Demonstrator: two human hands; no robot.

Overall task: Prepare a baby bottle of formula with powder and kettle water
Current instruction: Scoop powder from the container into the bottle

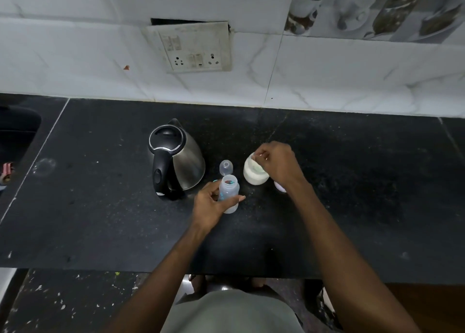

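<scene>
Left hand point(210, 204) wraps the open baby bottle point(228, 194) while right hand point(275, 164) pinches a scoop handle point(254, 157) inside the powder jar point(254, 174) just beyond.

A home kitchen: black stone counter point(100, 207), tiled wall point(75, 56), switchboard point(191, 47), steel kettle point(178, 156).

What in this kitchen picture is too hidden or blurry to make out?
Head view only:
- Whatever the right hand pinches over the powder jar: too small and mostly covered by the fingers.
- Pale lid-like thing on the counter: mostly hidden behind the right wrist.
- Water in the bottle: the left hand covers its side.
- Kettle contents: lid closed.
</scene>
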